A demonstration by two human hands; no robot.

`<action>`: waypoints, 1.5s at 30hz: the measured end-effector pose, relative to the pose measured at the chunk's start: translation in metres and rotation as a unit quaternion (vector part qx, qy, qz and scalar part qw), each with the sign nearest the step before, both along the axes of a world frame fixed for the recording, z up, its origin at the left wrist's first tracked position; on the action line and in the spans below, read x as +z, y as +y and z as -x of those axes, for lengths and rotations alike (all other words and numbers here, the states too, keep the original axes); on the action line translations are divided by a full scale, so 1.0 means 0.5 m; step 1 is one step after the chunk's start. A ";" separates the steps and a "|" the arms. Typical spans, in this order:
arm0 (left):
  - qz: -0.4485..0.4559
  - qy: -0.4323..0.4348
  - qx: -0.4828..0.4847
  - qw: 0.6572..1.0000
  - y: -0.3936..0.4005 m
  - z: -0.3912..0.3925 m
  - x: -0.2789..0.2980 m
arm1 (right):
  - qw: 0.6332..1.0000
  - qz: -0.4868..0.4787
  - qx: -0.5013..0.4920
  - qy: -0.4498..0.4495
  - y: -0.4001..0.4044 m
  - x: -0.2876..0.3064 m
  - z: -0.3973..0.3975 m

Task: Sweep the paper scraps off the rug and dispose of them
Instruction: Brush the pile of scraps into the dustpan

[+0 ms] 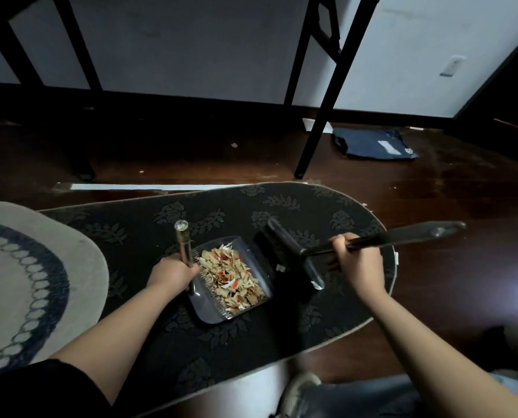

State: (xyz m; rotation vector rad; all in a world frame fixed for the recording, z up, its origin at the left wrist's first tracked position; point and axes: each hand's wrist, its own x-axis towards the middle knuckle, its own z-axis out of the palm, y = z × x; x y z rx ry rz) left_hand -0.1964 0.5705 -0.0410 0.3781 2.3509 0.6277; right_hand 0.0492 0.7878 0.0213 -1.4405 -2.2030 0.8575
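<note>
A dark oval rug (161, 333) with a leaf pattern lies on the wooden floor. On it sits a clear dustpan (209, 312) holding a heap of tan, white and red paper scraps (232, 276). My left hand (173, 274) grips the dustpan's upright metal handle (183, 239). My right hand (357, 262) grips the black handle of a broom (402, 238), whose dark head (294, 254) rests on the rug just right of the dustpan. One small scrap (279, 268) lies by the broom head.
A grey rug with a blue ring (25, 282) overlaps at the left. Black table legs (321, 116) stand behind, by a white wall. A dark blue bag (372, 143) lies on the floor at the back right. My shoe and knee (306, 390) are at the bottom.
</note>
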 end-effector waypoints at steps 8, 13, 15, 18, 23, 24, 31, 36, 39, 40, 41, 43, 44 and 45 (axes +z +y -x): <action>0.010 0.003 -0.003 1.000 0.006 -0.001 0.007 | 0.996 0.057 -0.040 -0.059 -0.027 -0.059 0.008; 0.007 0.020 -0.007 1.000 0.005 -0.006 0.016 | 0.998 0.063 -0.014 0.017 -0.034 -0.056 0.014; 0.002 0.023 -0.011 1.000 0.003 -0.006 0.019 | 0.994 0.069 -0.013 0.079 -0.024 -0.044 -0.001; 0.010 0.019 -0.031 0.999 -0.003 -0.004 0.021 | 0.994 0.031 -0.006 0.101 -0.008 -0.025 -0.021; 0.020 0.030 -0.058 0.998 -0.006 -0.017 0.030 | 0.998 0.023 -0.064 0.001 0.014 -0.025 -0.042; 0.022 0.030 -0.055 0.998 -0.006 -0.019 0.030 | 0.996 0.030 -0.078 -0.023 0.011 -0.033 -0.042; 0.021 0.022 -0.031 0.999 -0.009 -0.024 0.017 | 0.997 0.070 -0.021 -0.033 -0.057 -0.066 0.003; 0.008 0.010 -0.020 1.000 -0.012 -0.026 0.019 | 0.994 0.088 0.005 0.058 -0.065 -0.053 -0.004; 0.009 0.008 -0.019 1.000 -0.014 -0.029 0.020 | 0.996 0.049 0.011 0.070 -0.058 -0.022 -0.011; 0.010 0.007 -0.018 1.000 -0.015 -0.030 0.020 | 0.997 0.038 0.007 0.065 -0.049 -0.015 -0.015; 0.012 0.008 -0.019 1.000 -0.017 -0.031 0.020 | 0.998 0.031 0.001 0.059 -0.040 -0.006 -0.018; 0.015 0.014 -0.021 1.000 -0.020 -0.035 0.021 | 0.999 0.014 -0.026 0.031 -0.021 0.000 -0.025; 0.014 0.017 -0.023 1.000 -0.020 -0.037 0.022 | 0.999 0.008 -0.038 0.006 -0.014 -0.001 -0.029; 0.011 0.019 -0.024 0.999 -0.022 -0.040 0.022 | 0.998 0.012 -0.049 -0.024 -0.016 -0.003 -0.032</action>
